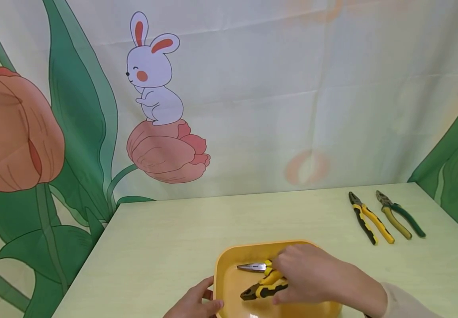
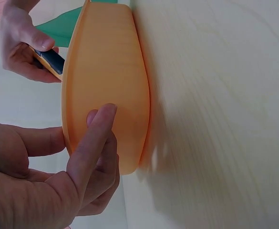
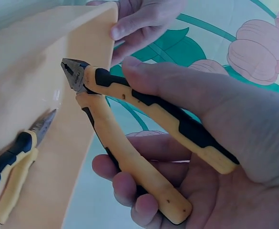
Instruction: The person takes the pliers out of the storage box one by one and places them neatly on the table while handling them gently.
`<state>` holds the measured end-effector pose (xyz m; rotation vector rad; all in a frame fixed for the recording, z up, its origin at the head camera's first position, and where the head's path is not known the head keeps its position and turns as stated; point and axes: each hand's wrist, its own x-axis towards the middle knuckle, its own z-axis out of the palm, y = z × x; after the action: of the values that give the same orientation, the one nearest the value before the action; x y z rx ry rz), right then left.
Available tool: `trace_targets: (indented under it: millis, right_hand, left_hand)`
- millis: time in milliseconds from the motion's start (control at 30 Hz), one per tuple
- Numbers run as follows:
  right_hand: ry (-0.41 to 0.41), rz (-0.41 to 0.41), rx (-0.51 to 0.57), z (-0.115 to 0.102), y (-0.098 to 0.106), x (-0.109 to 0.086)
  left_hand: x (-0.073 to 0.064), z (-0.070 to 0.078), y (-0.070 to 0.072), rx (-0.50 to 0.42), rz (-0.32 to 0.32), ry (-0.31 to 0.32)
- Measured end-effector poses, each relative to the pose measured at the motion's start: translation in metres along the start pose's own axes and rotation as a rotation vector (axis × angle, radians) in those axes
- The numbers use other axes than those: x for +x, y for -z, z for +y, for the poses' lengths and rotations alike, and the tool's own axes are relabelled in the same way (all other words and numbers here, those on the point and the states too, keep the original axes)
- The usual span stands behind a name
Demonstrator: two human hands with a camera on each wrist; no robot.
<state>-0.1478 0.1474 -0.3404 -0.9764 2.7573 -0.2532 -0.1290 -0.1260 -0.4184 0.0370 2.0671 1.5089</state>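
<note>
My right hand (image 1: 312, 274) grips combination pliers (image 1: 263, 290) with yellow-and-black handles, held over the yellow-orange plastic tray (image 1: 220, 274). In the right wrist view the fingers wrap one handle and the thumb lies along the other; the handles are spread and the metal jaws point toward the tray's wall. Long-nose pliers (image 3: 16, 164), also yellow and black, lie inside the tray; in the head view their handles are partly hidden behind my right hand. At the tray's left side my left hand (image 2: 48, 176) pinches the rim, thumb on one side and fingers against the outer wall.
Toward the table's (image 1: 153, 247) back right lie yellow-and-black pliers (image 1: 379, 226) and, to their right, diagonal-looking pliers with green handles (image 1: 407, 219). A printed cloth backdrop (image 1: 244, 110) with a rabbit and tulips hangs behind the table.
</note>
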Motion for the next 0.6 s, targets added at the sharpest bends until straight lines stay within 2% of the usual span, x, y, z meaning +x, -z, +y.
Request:
trace_targets:
  millis: [433,600]
  right_hand:
    - [-0.015,-0.014,-0.025,0.0,0.014,-0.01]
    - [-0.052,-0.042,0.009,0.002,0.023,-0.013]
  left_hand:
    - [-0.001,-0.001,0.002,-0.02,-0.02,-0.022]
    - [0.0,-0.001,0.001,-0.012,-0.01,-0.01]
